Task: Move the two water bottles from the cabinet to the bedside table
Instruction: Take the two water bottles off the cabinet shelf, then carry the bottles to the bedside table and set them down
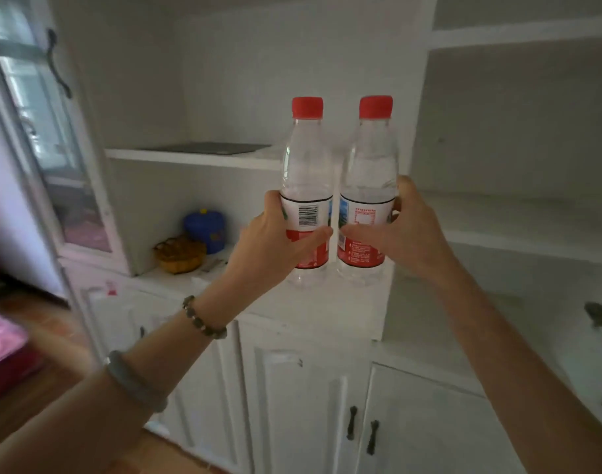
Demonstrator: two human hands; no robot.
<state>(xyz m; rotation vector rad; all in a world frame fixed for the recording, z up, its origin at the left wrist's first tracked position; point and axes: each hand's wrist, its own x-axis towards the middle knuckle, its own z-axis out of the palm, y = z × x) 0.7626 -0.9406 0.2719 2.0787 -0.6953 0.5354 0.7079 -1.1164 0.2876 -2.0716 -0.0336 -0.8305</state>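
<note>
Two water bottles stand upright side by side: left bottle gripped by the left hand, right bottle by the right hand, fingers wrapped round the labels, before the white cabinet.

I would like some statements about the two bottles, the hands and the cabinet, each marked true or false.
1. Each hand holds one bottle. True: the left hand grips the left bottle and the right hand grips the right bottle.
2. Both bottles have blue caps. False: both caps are red.
3. The bottles are held upright, side by side. True.
4. The left wrist is bare. False: it wears a bead bracelet, and a bangle sits further up the arm.
5. A blue container stands on the cabinet, left of the bottles. True.
6. The lower cabinet doors are open. False: they are closed.
</note>
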